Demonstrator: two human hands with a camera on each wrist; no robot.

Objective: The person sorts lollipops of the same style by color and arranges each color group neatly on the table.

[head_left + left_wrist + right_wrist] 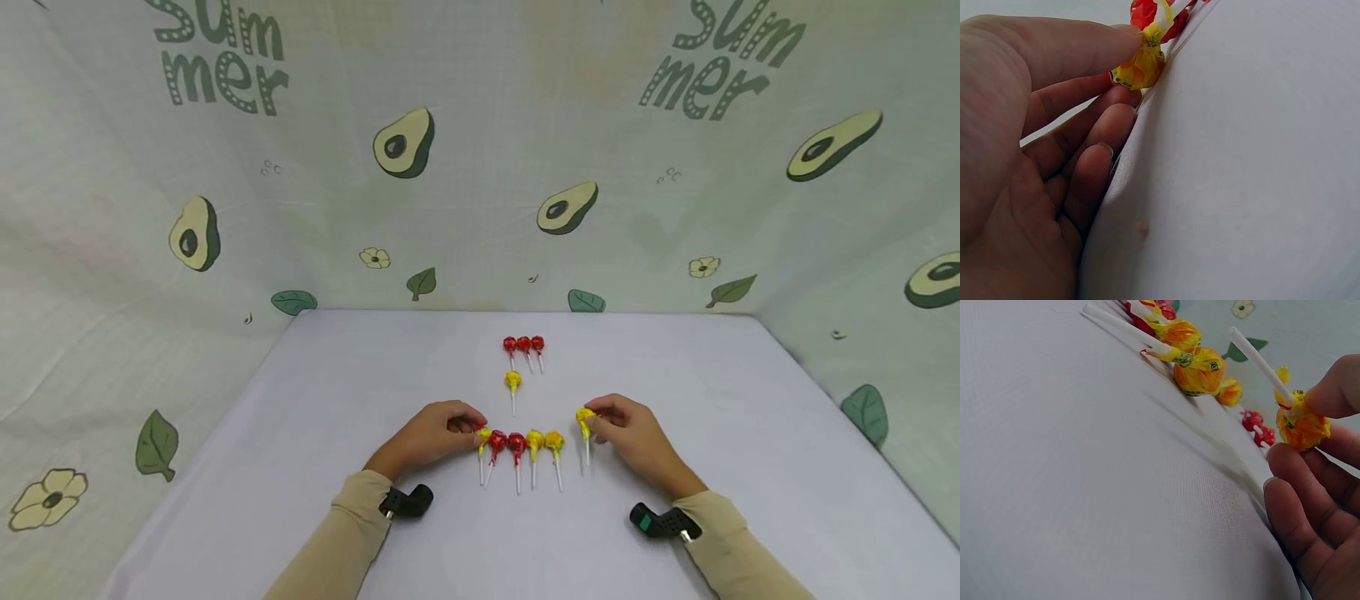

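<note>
My left hand (441,430) pinches a yellow lollipop (1142,67) by its wrapped head, at the left end of a front row on the table. Beside it in that row lie a red lollipop (497,442), another red lollipop (517,443), a yellow lollipop (534,440) and one more yellow lollipop (554,440), sticks toward me. To the right of the row, my right hand (632,435) holds a separate yellow lollipop (1302,428) between thumb and fingers. Its stick casts a shadow and looks lifted off the surface.
Farther back, three red lollipops (524,344) lie side by side, with a single yellow lollipop (513,381) just in front of them. The white table (390,358) meets a printed cloth backdrop (480,242) at its far edge.
</note>
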